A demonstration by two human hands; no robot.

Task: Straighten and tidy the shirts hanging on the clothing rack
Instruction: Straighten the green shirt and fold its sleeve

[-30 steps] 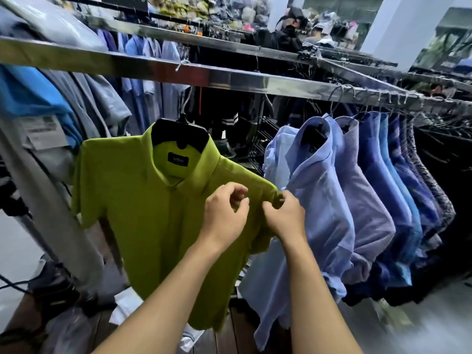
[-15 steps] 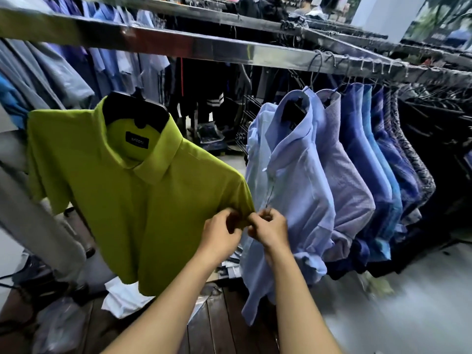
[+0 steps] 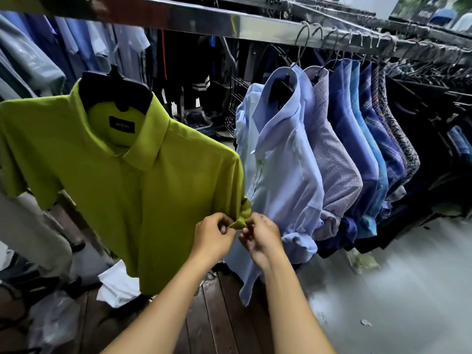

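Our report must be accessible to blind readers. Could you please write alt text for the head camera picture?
A person's left hand and right hand pinch the sleeve hem of a lime green shirt that hangs on a black hanger. To its right, a row of blue shirts hangs from a metal rail.

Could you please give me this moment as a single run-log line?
step: sleeve tidy | left hand: pinches green shirt sleeve hem | right hand: pinches same hem
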